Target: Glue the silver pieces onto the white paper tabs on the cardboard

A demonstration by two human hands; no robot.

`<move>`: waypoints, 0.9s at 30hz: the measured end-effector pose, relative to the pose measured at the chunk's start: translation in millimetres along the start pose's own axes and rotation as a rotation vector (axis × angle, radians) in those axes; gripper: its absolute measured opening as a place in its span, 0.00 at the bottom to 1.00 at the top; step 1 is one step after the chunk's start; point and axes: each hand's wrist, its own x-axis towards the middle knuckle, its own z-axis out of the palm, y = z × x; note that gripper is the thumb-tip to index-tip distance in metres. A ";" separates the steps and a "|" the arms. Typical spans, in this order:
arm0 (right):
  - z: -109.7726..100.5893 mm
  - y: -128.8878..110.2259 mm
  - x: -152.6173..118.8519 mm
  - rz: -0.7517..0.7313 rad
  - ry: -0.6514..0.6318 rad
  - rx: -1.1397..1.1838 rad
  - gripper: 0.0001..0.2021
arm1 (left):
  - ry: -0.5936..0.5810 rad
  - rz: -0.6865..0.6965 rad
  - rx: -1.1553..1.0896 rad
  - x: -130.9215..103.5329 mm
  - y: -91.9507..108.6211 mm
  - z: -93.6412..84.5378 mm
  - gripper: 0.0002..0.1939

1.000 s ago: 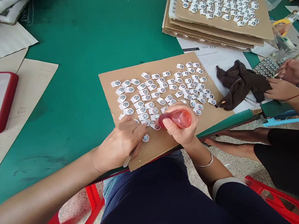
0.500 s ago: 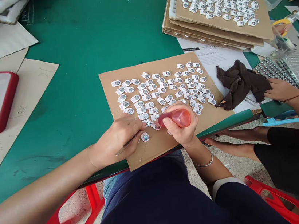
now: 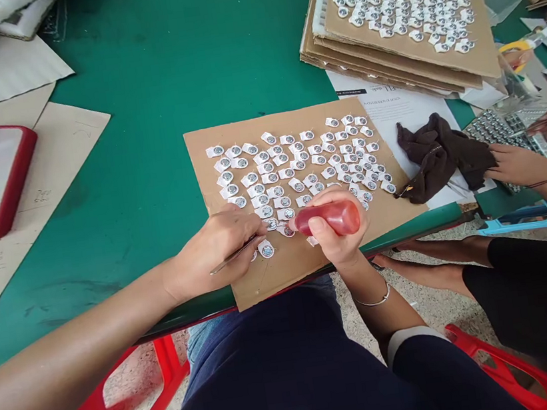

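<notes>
Grips in the right hand (image 3: 343, 247) a translucent red, rounded plastic squeeze bottle (image 3: 338, 217), with fingers wrapped around the far side and thumb pressed along the near side, seemingly for squeezing and steady aim together. Holds it tilted almost flat, with the narrow nozzle toward the left, close to small white tags with round, dark-and-silver centres (image 3: 280, 202); cannot tell whether touching any.

Pinches in the left hand (image 3: 218, 242) a slim, straight, metal-looking tool (image 3: 232, 257), slanting out toward the near left, presumably held low for fine control; cannot make out its tip clearly.

Holds the 2 hands near each other above a flat brown cardboard sheet (image 3: 283, 274), probably for shared reach to the same few tags. Has the tags spread in loose rows over the sheet, likely for access to each, with 1 lying just beside the left hand. Has the sheet overhanging the near edge of the green surface (image 3: 173, 57), probably for closeness to the body.

At far right, has stacked brown cardboard sheets (image 3: 486, 36) with similar tags on top, apparently piled to save room.
</notes>
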 end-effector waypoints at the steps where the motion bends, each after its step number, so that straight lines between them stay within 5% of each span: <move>1: 0.5 -0.5 0.6 0.006 -0.013 -0.012 0.09 | 0.000 -0.003 0.002 -0.1 0.2 -0.3 0.07; 27: 3.1 -3.9 3.2 -0.040 -0.083 -0.099 0.06 | -0.020 -0.144 -0.076 3.2 -3.1 -3.9 0.05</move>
